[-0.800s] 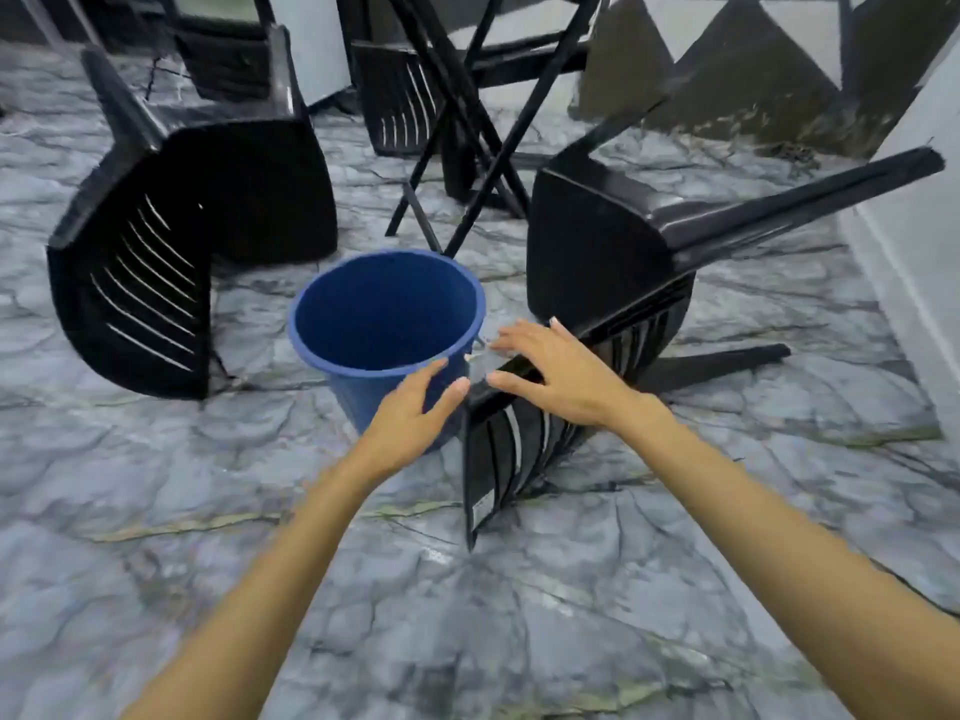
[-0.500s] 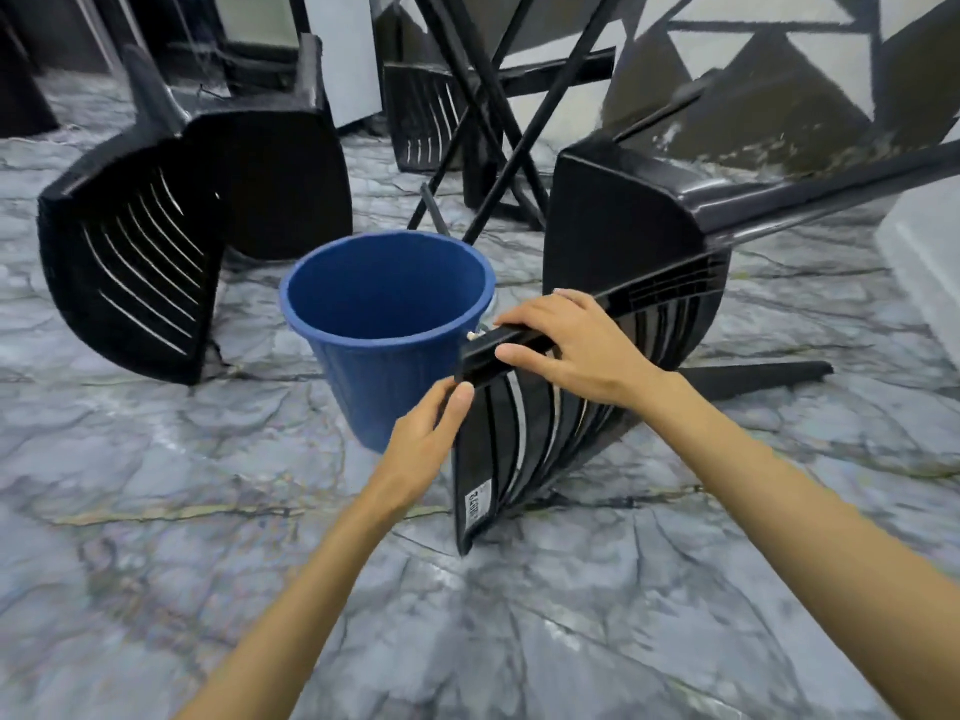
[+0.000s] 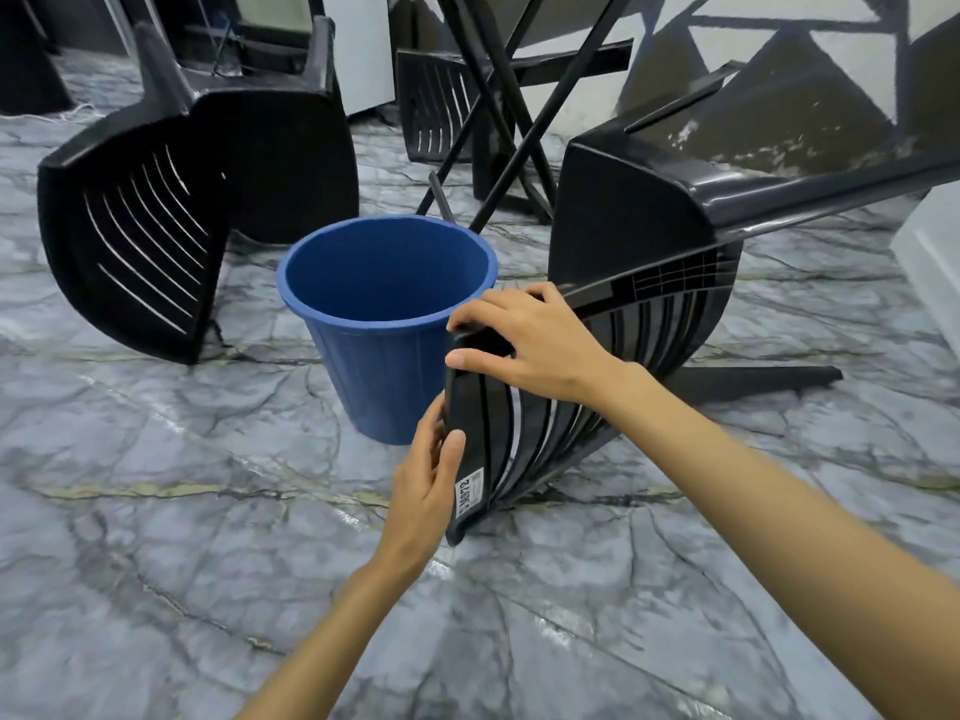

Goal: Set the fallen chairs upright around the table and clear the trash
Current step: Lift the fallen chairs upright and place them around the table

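A black plastic chair (image 3: 639, 210) lies on its side at centre right, its slatted backrest towards me and its legs pointing right. My right hand (image 3: 524, 345) grips the top corner of that backrest. My left hand (image 3: 428, 480) holds the backrest's left edge lower down, beside a white label. An empty blue bucket (image 3: 387, 324) stands upright just left of the chair, touching or nearly touching it. A second black chair (image 3: 171, 200) lies overturned at the left. A third black chair (image 3: 436, 101) shows behind the table legs (image 3: 498, 96).
The floor is grey marble-patterned tile (image 3: 208, 563). Crossed black folding-table legs rise behind the bucket. A wall with painted triangles (image 3: 779, 54) runs along the back right, and a white wall edge (image 3: 930, 236) stands at the far right.
My right hand closed over the backrest's top corner and my left hand moved from the bucket side onto the backrest's edge. The view has come closer to the chair.
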{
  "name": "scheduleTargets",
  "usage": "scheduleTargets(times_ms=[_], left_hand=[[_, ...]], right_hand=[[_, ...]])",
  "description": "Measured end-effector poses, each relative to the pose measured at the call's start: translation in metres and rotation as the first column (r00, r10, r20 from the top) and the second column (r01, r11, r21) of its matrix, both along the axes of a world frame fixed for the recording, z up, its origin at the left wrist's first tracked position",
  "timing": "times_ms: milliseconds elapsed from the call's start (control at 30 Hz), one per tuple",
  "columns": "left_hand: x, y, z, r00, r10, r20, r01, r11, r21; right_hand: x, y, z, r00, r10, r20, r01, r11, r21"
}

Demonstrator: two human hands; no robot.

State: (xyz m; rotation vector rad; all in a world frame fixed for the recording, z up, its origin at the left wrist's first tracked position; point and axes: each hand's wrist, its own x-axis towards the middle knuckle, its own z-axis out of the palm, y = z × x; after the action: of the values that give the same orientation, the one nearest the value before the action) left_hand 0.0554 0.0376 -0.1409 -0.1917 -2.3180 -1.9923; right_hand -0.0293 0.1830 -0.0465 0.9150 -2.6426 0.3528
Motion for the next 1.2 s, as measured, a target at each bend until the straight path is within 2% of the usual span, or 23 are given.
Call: scheduleTargets(times_ms=[100,300,400,533,733,800,900,967,1067,1200], left_hand=[[0.001,0.005,-0.006,0.998,0.052,-0.032,-0.052,0.999,-0.003],[-0.001,0.01,0.0,0.99,0.116,-0.08,-0.115,0.993,0.024],[-0.002,0.011,0.028,0.989,0.112,-0.1,-0.109,0.994,0.029],[-0.007,0.009,0.115,0.981,0.075,-0.182,-0.083,0.996,-0.038],[-0.025,0.015,0.309,0.962,0.008,-0.273,-0.046,0.99,-0.132],[-0.035,0.021,0.375,0.967,-0.033,-0.253,-0.005,0.989,-0.145],[-0.051,0.029,0.445,0.955,-0.274,-0.113,0.256,0.954,-0.153],[-0.057,0.032,0.467,0.925,-0.378,-0.042,0.368,0.917,-0.151],[-0.058,0.034,0.471,0.918,-0.397,0.022,0.392,0.893,-0.222],[-0.052,0.052,0.47,0.933,-0.342,0.11,0.357,0.919,-0.169]], right_hand=[[-0.004,-0.004,-0.001,0.999,-0.022,-0.035,0.024,0.998,0.057],[-0.011,-0.001,0.008,0.997,-0.004,0.071,0.004,1.0,0.004],[-0.012,0.004,0.033,0.992,0.006,0.127,0.002,0.998,-0.065],[-0.012,0.011,0.114,0.976,-0.001,0.216,0.044,0.98,-0.194],[-0.015,0.041,0.293,0.943,0.018,0.334,0.138,0.888,-0.438],[-0.012,0.056,0.353,0.933,0.026,0.359,0.166,0.854,-0.494],[-0.011,0.087,0.417,0.923,-0.026,0.385,0.247,0.806,-0.538],[-0.012,0.114,0.438,0.913,-0.064,0.402,0.294,0.788,-0.542],[-0.013,0.156,0.457,0.889,-0.111,0.445,0.385,0.708,-0.592],[-0.01,0.194,0.484,0.868,-0.127,0.479,0.439,0.647,-0.624]])
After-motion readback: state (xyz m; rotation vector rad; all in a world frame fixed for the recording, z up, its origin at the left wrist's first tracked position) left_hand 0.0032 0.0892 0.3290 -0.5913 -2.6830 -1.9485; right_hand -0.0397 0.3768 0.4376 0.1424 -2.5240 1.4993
